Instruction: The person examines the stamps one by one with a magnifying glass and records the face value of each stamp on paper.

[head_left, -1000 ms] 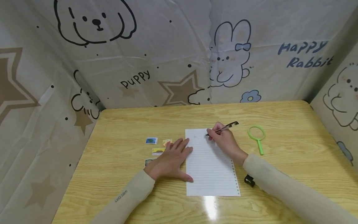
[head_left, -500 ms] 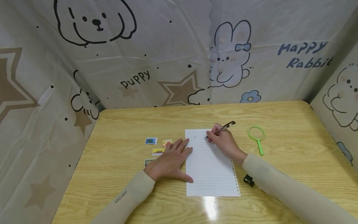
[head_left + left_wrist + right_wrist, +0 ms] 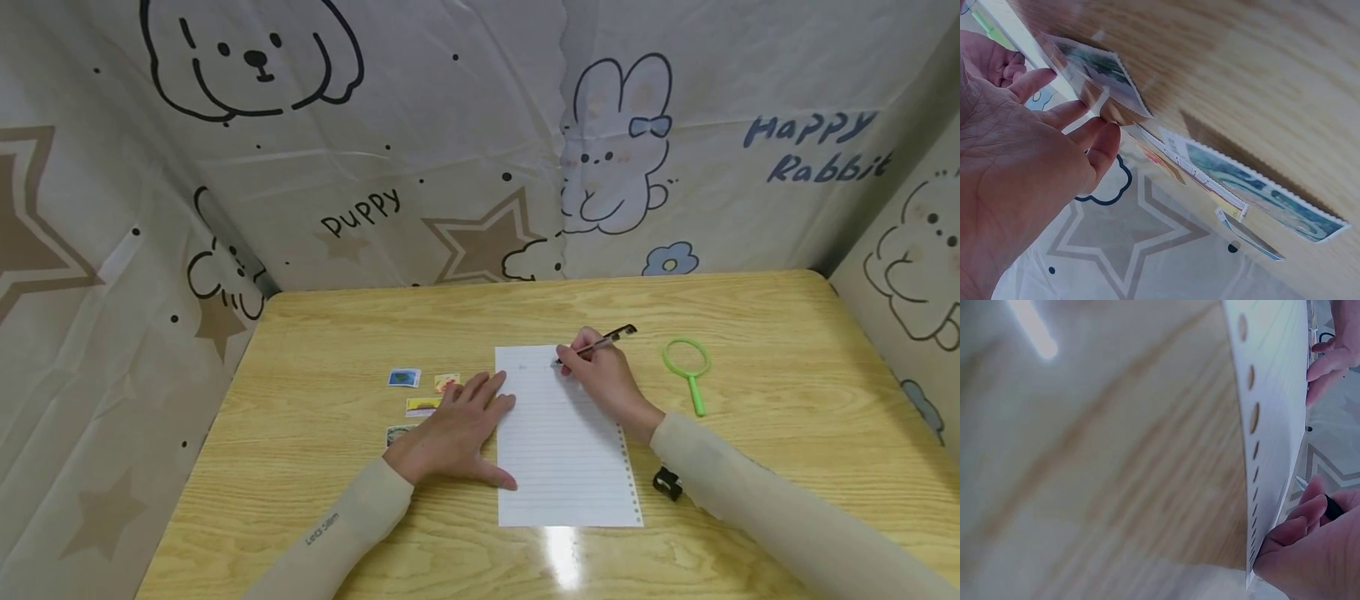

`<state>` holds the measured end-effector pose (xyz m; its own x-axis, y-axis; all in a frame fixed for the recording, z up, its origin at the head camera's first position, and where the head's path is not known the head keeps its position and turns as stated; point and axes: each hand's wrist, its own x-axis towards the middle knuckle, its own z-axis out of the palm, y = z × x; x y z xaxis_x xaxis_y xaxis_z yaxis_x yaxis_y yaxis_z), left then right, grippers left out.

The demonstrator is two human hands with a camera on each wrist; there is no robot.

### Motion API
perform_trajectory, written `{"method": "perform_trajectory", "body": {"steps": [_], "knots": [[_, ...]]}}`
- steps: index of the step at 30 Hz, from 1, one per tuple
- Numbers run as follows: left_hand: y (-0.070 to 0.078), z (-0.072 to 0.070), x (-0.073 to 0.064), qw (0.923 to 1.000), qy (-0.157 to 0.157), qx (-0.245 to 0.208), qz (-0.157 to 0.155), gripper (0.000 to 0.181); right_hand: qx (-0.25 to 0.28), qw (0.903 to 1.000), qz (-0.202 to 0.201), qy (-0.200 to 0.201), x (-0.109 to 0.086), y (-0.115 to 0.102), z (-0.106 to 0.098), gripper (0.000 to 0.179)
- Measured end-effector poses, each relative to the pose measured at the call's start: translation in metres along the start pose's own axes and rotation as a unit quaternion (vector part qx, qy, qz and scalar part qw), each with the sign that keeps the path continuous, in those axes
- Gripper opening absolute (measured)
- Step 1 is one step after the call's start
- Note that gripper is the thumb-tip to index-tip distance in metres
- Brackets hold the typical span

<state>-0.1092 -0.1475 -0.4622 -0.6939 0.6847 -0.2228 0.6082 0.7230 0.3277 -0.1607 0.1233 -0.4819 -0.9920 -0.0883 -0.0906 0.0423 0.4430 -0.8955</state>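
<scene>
A lined sheet of paper [image 3: 562, 450] with punched holes down its right edge lies on the wooden table. My right hand [image 3: 600, 375] pinches a dark pen [image 3: 611, 337], its tip at the upper part of the sheet. Faint writing shows near the sheet's top left. My left hand [image 3: 461, 433] rests with spread fingers along the paper's left edge. Beside and partly under that hand's outline lie several postage stamps: a blue one [image 3: 404, 377], a small pale one with red [image 3: 446, 382], a yellow one [image 3: 422, 407] and a green one [image 3: 1260, 187] with a toothed border.
A green magnifying glass [image 3: 697, 392] lies right of the paper. Next to the right sleeve sits a small black object [image 3: 666, 483], its kind unclear. Printed cloth [image 3: 465, 150] hangs behind the table and at both sides.
The pen tilts slightly to and fro in my right hand near the same spot on the paper. My left hand stays in place.
</scene>
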Motion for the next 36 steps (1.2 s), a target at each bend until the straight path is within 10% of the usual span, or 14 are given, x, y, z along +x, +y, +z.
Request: {"method": "perform_trajectory", "body": {"steps": [36], "knots": [[-0.0019, 0.0016, 0.0007, 0.9999, -0.009, 0.006, -0.005, 0.116, 0.014, 0.9996, 0.018, 0.014, -0.0009, 0.0023, -0.0046, 0.026]]}}
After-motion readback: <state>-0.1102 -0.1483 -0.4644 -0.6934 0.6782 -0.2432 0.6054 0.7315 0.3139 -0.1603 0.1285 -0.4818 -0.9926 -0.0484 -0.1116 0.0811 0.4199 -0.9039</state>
